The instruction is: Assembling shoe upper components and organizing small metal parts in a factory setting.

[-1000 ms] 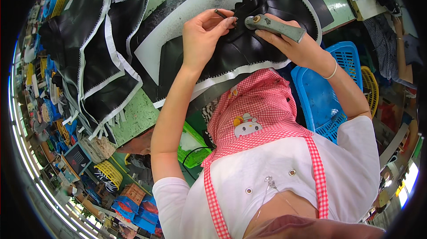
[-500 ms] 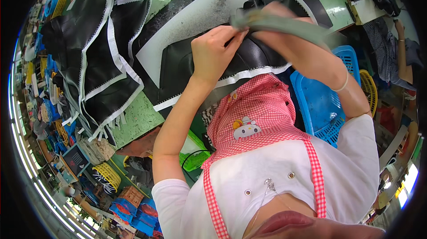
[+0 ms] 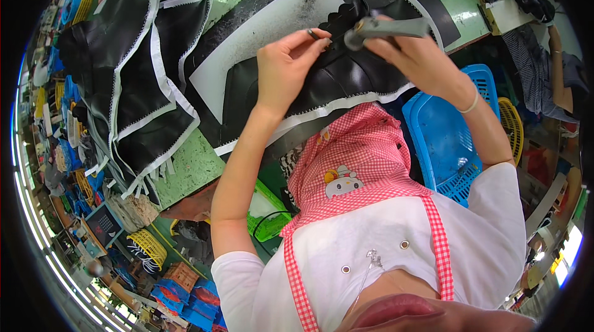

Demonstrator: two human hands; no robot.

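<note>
A black leather piece [image 3: 334,78] with white zigzag-stitched edging lies in front of me on the work surface. My left hand [image 3: 286,66] is closed in a pinch at its upper part, thumb and forefinger together on the dark edge. Beside those fingertips a scalloped black edge [image 3: 340,18] sticks up. My right hand [image 3: 421,60] is wrapped round a grey hammer-like tool [image 3: 396,27] with a rounded end. That end hovers close to the left fingertips, over the leather; whether it touches is unclear. Parts of the tool are hidden by the hand.
A white sheet [image 3: 266,38] with dark smudges lies beyond the leather on a dark mat. More black leather pieces [image 3: 127,41] with white edging are heaped at left on the green table [image 3: 189,168]. At right stand a blue basket [image 3: 436,140] and a yellow basket [image 3: 511,125].
The tool has swung from a blurred position across my right forearm to a steadier one near the left fingertips. My right hand has shifted slightly, and the left fingers have moved a little left.
</note>
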